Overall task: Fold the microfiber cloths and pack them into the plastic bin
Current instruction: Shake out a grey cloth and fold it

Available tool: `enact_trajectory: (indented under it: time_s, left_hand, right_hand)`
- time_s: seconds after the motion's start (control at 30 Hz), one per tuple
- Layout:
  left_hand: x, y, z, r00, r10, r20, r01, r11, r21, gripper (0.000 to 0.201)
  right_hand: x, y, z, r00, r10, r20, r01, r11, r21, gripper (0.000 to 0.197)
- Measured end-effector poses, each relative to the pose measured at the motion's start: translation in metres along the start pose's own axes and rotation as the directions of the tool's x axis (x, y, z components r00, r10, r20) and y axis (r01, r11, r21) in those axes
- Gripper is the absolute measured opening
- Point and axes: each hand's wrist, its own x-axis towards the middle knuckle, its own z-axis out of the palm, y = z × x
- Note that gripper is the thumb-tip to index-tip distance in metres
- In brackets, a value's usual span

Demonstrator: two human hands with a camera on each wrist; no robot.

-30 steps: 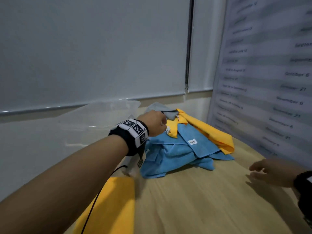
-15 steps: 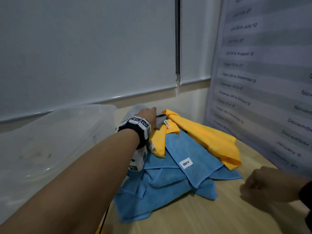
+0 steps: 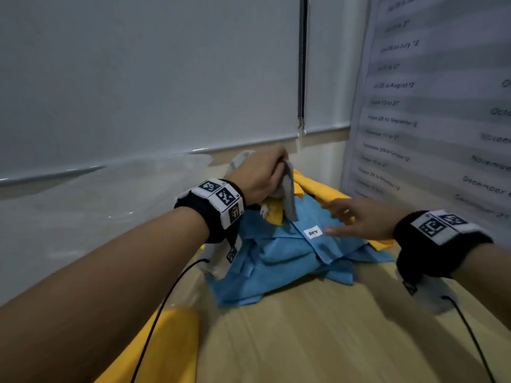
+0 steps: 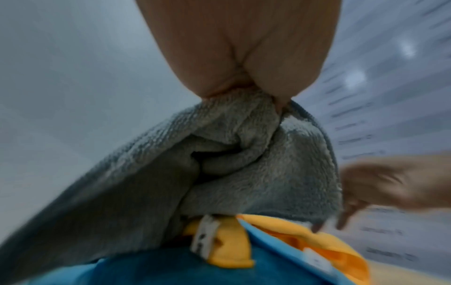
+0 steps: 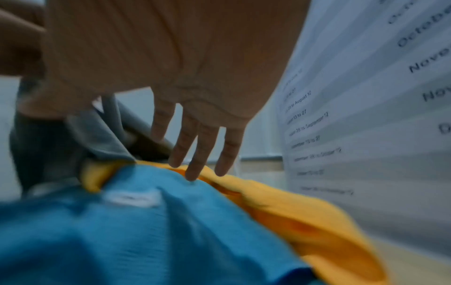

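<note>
A heap of microfiber cloths lies on the wooden table (image 3: 318, 333): a blue cloth (image 3: 282, 258) with a white tag on top, a yellow cloth (image 3: 320, 189) behind it. My left hand (image 3: 260, 175) grips a grey cloth (image 3: 289, 194) and holds it bunched above the heap; the left wrist view shows that grey cloth (image 4: 219, 164) pinched in my fingers. My right hand (image 3: 356, 217) reaches over the heap with straight, spread fingers (image 5: 195, 154), their tips at the blue cloth (image 5: 146, 231) and yellow cloth (image 5: 305, 212). The clear plastic bin (image 3: 96, 194) stands left of the heap.
Another yellow cloth (image 3: 166, 346) lies at the table's near left, under my left forearm. A blind (image 3: 138, 78) hangs behind the bin. A printed wall sheet (image 3: 431, 106) of dates closes off the right side. Cables trail from both wristbands.
My left hand has taken hold of the grey cloth and lifted it off the heap. My right hand moved from the table's right side up onto the heap, fingers spread.
</note>
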Motion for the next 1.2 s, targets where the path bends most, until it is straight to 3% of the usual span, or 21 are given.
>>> enact_trajectory:
  time_s: [0.07,0.1,0.17,0.3,0.37,0.43,0.6,0.7,0.77,0.8,0.87,0.93,1.0,1.1,1.2]
  left_hand:
    - [-0.016,0.029,-0.007,0.995,0.049,0.088,-0.054,0.997,0.050,0.019]
    - [-0.023,0.043,-0.011,0.988,0.046,0.144,-0.055,0.997,0.060,0.020]
    - [-0.034,0.068,-0.018,0.977,0.037,0.211,-0.052,0.996,0.069,0.024]
    - [-0.051,0.096,-0.046,0.986,0.029,0.166,-0.046,0.994,0.099,0.024]
    - [-0.062,0.098,-0.062,0.976,0.025,0.216,-0.063,0.984,0.169,0.028]
    - [-0.072,0.096,-0.073,0.966,0.039,0.256,-0.094,0.974,0.206,0.014]
    - [-0.093,0.088,-0.097,0.994,-0.049,0.094,0.034,0.988,0.152,0.004]
    - [-0.102,0.091,-0.115,0.996,-0.091,0.006,0.091,0.994,0.068,0.014]
    - [-0.110,0.096,-0.126,0.992,-0.123,0.009,0.124,0.991,-0.046,0.021]
    - [-0.115,0.098,-0.131,0.989,-0.141,0.042,0.145,0.980,-0.139,0.022]
    - [-0.123,0.097,-0.139,0.973,-0.182,0.144,0.216,0.935,-0.283,0.019]
    - [-0.130,0.089,-0.139,0.946,-0.224,0.236,0.283,0.924,-0.257,0.019]
    - [-0.134,0.081,-0.136,0.927,-0.247,0.283,0.291,0.948,-0.126,0.026]
    - [-0.137,0.074,-0.136,0.931,-0.241,0.273,0.290,0.944,-0.156,0.039]
    - [-0.128,0.074,-0.143,0.965,-0.240,0.106,0.252,0.960,-0.122,0.035]
  right_hand:
    - [-0.018,-0.035,0.004,0.984,-0.084,-0.159,0.124,0.958,0.259,0.061]
    - [-0.026,-0.050,0.005,0.973,-0.113,-0.203,0.175,0.931,0.321,0.046]
    - [-0.042,-0.074,0.002,0.950,-0.164,-0.267,0.243,0.924,0.296,0.017]
    - [-0.074,-0.075,-0.016,0.912,-0.142,-0.385,0.222,0.960,0.171,0.017]
    - [-0.099,-0.069,-0.030,0.890,-0.102,-0.445,0.216,0.952,0.215,0.020]
    - [-0.124,-0.066,-0.043,0.854,-0.100,-0.511,0.213,0.963,0.168,0.027]
    - [-0.172,-0.060,-0.070,0.777,-0.165,-0.607,0.226,0.974,0.025,0.022]
    - [-0.192,-0.057,-0.088,0.695,-0.120,-0.709,0.237,0.969,0.069,0.012]
    - [-0.202,-0.054,-0.098,0.650,-0.077,-0.756,0.275,0.951,0.139,0.009]
    - [-0.205,-0.052,-0.101,0.649,-0.058,-0.759,0.276,0.947,0.163,0.015]
    - [-0.205,-0.045,-0.103,0.722,0.026,-0.692,0.192,0.953,0.236,0.019]
    - [-0.203,-0.042,-0.100,0.830,0.116,-0.545,0.012,0.974,0.225,0.021]
    - [-0.201,-0.039,-0.095,0.878,0.145,-0.457,-0.067,0.981,0.181,0.031]
    - [-0.201,-0.038,-0.092,0.819,0.141,-0.556,0.021,0.962,0.274,0.020]
    - [-0.202,-0.041,-0.096,0.734,0.124,-0.668,0.106,0.950,0.293,0.021]
